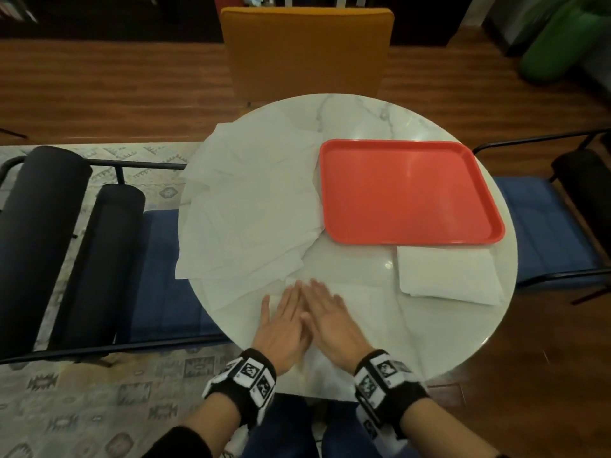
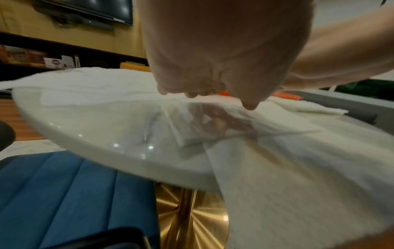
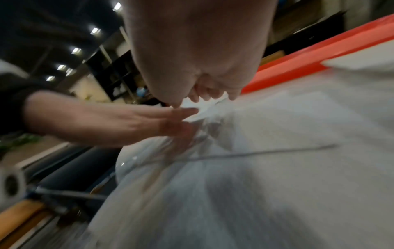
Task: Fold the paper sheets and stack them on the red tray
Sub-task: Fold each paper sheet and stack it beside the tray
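Note:
Both my hands lie flat, side by side, on a white paper sheet at the near edge of the round marble table. My left hand and right hand have straight fingers that press the sheet down; their inner edges touch. The near end of that sheet hangs over the table edge. The red tray sits on the right half of the table and holds nothing. A folded stack of paper lies just in front of the tray. A loose pile of unfolded sheets covers the left half.
An orange chair stands behind the table. Blue-cushioned seats with black frames flank it, one at the left and one at the right. A gold pedestal base shows under the table.

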The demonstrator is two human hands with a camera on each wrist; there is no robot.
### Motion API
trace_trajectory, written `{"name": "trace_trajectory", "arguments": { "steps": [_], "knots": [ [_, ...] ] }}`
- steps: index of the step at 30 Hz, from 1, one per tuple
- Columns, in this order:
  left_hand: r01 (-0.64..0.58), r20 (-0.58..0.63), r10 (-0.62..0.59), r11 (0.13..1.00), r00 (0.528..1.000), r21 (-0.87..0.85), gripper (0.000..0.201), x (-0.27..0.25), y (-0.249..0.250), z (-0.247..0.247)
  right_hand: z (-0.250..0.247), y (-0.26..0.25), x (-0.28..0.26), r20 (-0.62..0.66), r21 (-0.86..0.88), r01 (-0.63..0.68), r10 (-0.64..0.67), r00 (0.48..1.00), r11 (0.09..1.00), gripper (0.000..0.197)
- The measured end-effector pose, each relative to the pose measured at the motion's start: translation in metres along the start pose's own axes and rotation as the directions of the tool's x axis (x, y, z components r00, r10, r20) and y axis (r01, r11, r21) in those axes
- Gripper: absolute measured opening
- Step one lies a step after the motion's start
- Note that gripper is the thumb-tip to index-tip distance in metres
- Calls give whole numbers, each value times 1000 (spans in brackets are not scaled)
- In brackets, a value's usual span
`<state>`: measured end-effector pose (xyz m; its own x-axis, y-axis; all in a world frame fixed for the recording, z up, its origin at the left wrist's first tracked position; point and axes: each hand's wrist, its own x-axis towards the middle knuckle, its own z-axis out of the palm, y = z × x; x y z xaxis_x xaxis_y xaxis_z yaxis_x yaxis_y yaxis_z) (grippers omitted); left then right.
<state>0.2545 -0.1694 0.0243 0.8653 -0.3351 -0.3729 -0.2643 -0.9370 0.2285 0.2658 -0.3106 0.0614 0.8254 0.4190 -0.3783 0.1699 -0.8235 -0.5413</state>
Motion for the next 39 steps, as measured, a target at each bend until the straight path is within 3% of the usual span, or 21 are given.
{"name": "trace_trajectory", "arguments": {
  "steps": [2,7,15,18,20,22,24,26,33,39],
  "knots": [
    [0,-50,1,1000,999,28,76,0,-2,14,18,-4,7,71,-16,17,-15,997,1000,56],
    [0,-55,-3,999,998,-51,70,5,-11,26,25,23,5,59,-148,1,8,998,989,66],
    [51,-133,-53,998,990,-20,79,15,-17,29,-11,76,-16,-35,-267,-203,201,979,942,68],
    [62,-142,-63,998,988,-9,79,17,-16,30,-12,74,-14,-101,-341,-270,250,963,901,81],
    [77,-167,-76,997,983,-2,79,20,-15,31,-9,59,-6,-174,-338,-307,261,950,890,79],
    [87,-175,-86,996,981,0,80,22,-15,31,-4,41,4,-169,-313,-233,187,968,921,68],
    [80,-184,-77,997,980,10,80,22,-15,33,9,30,10,-91,-288,-68,44,995,955,71],
    [68,-193,-65,998,979,12,79,22,-16,35,15,26,10,13,-198,-40,43,999,979,75],
    [69,-209,-70,998,975,-11,82,23,-15,40,-2,67,-13,-38,-162,-194,190,981,967,75],
    [81,-182,-80,997,980,-4,82,23,-15,37,-4,59,-11,-82,-274,-245,231,969,930,94]
  ]
}}
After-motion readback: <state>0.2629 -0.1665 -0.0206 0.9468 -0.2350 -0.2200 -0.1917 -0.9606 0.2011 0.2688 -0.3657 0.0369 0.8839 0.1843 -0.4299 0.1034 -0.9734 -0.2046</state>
